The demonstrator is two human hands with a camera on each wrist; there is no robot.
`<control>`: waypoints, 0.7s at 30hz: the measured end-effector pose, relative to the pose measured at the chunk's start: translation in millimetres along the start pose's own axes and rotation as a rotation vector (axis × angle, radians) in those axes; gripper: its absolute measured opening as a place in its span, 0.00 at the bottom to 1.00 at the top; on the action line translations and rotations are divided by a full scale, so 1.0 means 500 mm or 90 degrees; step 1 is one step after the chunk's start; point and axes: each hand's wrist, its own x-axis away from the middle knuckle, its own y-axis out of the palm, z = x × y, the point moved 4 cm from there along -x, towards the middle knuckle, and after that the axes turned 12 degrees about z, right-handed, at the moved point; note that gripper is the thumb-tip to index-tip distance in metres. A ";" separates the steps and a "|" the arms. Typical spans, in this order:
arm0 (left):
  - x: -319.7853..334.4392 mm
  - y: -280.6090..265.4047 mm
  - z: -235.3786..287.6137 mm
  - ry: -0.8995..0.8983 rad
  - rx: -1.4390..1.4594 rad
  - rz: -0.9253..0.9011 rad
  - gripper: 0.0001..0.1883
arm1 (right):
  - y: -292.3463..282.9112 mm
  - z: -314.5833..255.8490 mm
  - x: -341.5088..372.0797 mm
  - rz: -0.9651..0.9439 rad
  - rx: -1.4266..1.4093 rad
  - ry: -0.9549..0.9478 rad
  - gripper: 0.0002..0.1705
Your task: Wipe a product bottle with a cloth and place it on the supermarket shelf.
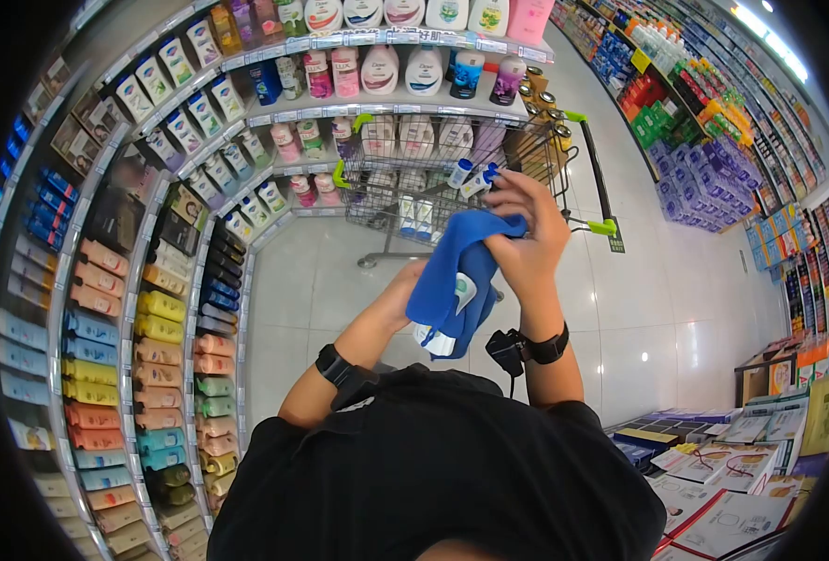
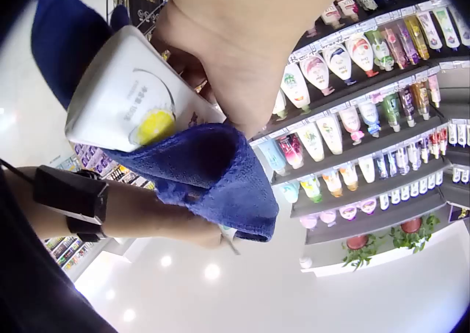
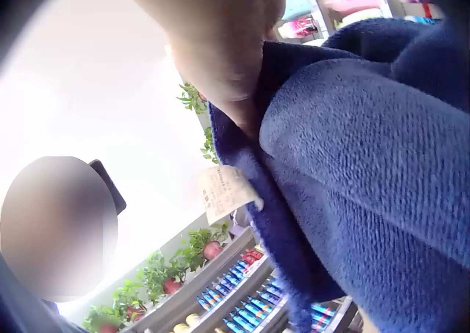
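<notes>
A white bottle with a lemon-yellow picture on its label lies in my left hand, whose fingers curl round it. Blue cloth with a soft nap drapes over the bottle, leaving part of its white end uncovered in the head view. My right hand pinches the upper edge of this cloth with the thumb, its other fingers bent above. From the cloth's edge hangs a printed white tag, seen in the right wrist view. The left hand is partly hidden behind the cloth.
Just beyond the hands stands a wire shopping cart with green corner pieces, containing several white bottles with blue caps. Shelves of toiletries curve round the left and front. Boxed goods are stacked at the near right.
</notes>
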 end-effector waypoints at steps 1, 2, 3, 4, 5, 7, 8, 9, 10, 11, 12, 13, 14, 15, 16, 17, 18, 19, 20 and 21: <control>-0.008 -0.006 -0.006 0.021 0.017 0.016 0.15 | 0.010 0.005 0.003 0.013 -0.030 0.021 0.34; -0.022 -0.020 -0.017 0.043 0.033 0.033 0.15 | 0.025 0.011 0.014 0.008 -0.063 0.034 0.37; -0.023 -0.018 -0.013 0.061 0.040 0.074 0.15 | 0.047 0.030 0.036 0.001 -0.151 0.082 0.41; -0.024 -0.016 -0.008 0.078 0.046 0.116 0.15 | 0.063 0.054 0.061 0.032 -0.206 0.124 0.41; -0.027 -0.018 -0.003 0.115 0.033 0.117 0.15 | 0.076 0.075 0.086 0.063 -0.261 0.165 0.42; -0.026 -0.019 0.024 0.193 0.007 0.118 0.16 | 0.089 0.096 0.133 0.090 -0.199 0.181 0.43; -0.016 -0.012 0.040 0.147 -0.037 0.119 0.15 | 0.095 0.104 0.158 0.065 -0.133 0.194 0.41; -0.022 -0.017 0.052 0.230 -0.099 0.139 0.14 | 0.101 0.113 0.176 0.038 -0.138 0.221 0.40; -0.029 -0.021 0.061 0.313 -0.160 0.158 0.14 | 0.106 0.120 0.192 0.010 -0.143 0.249 0.39; -0.033 -0.022 0.070 0.394 -0.222 0.178 0.14 | 0.108 0.123 0.206 -0.016 -0.148 0.279 0.39; -0.034 -0.012 0.084 0.408 -0.209 0.169 0.15 | 0.110 0.125 0.218 -0.061 -0.187 0.323 0.35; -0.030 -0.002 0.093 0.444 -0.225 0.170 0.16 | 0.109 0.126 0.218 -0.062 -0.238 0.350 0.34; -0.027 0.009 0.100 0.482 -0.241 0.171 0.16 | 0.107 0.127 0.215 -0.064 -0.289 0.375 0.34; -0.026 0.018 0.105 0.520 -0.255 0.172 0.16 | 0.104 0.129 0.210 -0.067 -0.341 0.398 0.33; -0.025 0.023 0.109 0.566 -0.364 0.187 0.16 | 0.098 0.134 0.205 -0.095 -0.344 0.415 0.32; -0.022 0.024 0.113 0.609 -0.476 0.203 0.16 | 0.086 0.141 0.198 -0.123 -0.347 0.432 0.31; -0.018 0.025 0.116 0.649 -0.588 0.217 0.16 | 0.074 0.147 0.194 -0.150 -0.351 0.450 0.31; -0.021 0.022 0.118 0.624 -0.588 0.177 0.16 | 0.064 0.154 0.192 -0.164 -0.390 0.472 0.30; -0.026 0.019 0.122 0.597 -0.587 0.136 0.16 | 0.055 0.161 0.191 -0.178 -0.429 0.493 0.29; -0.030 0.021 0.121 0.571 -0.584 0.097 0.16 | 0.049 0.156 0.187 -0.191 -0.468 0.513 0.28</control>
